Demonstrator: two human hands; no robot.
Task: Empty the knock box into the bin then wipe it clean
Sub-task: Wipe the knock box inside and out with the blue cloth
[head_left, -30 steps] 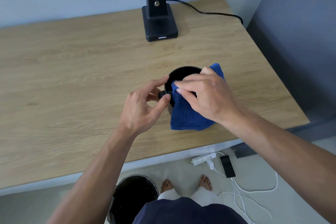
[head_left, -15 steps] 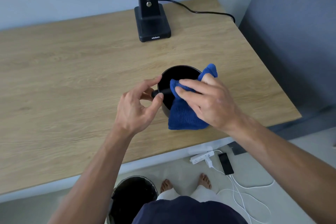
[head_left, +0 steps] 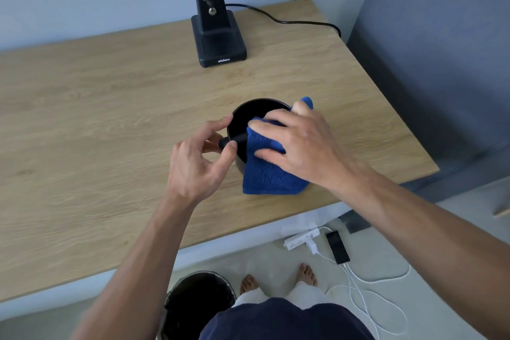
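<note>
Near the worktop's (head_left: 82,124) front-right edge, the left hand (head_left: 197,159) is pinching the knock box's (head_left: 248,116) bar while the right hand (head_left: 300,143) is pressing the blue cloth (head_left: 269,174) over its near rim.

right hand (head_left: 300,146) presses blue cloth (head_left: 269,171) on knock box (head_left: 248,116) | left hand (head_left: 198,163) pinches bar end

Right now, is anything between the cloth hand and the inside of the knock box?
Only the knock bar crossing the opening. The right hand presses the blue cloth over the knock box rim beside it; the left hand pinches the bar's end.
</note>
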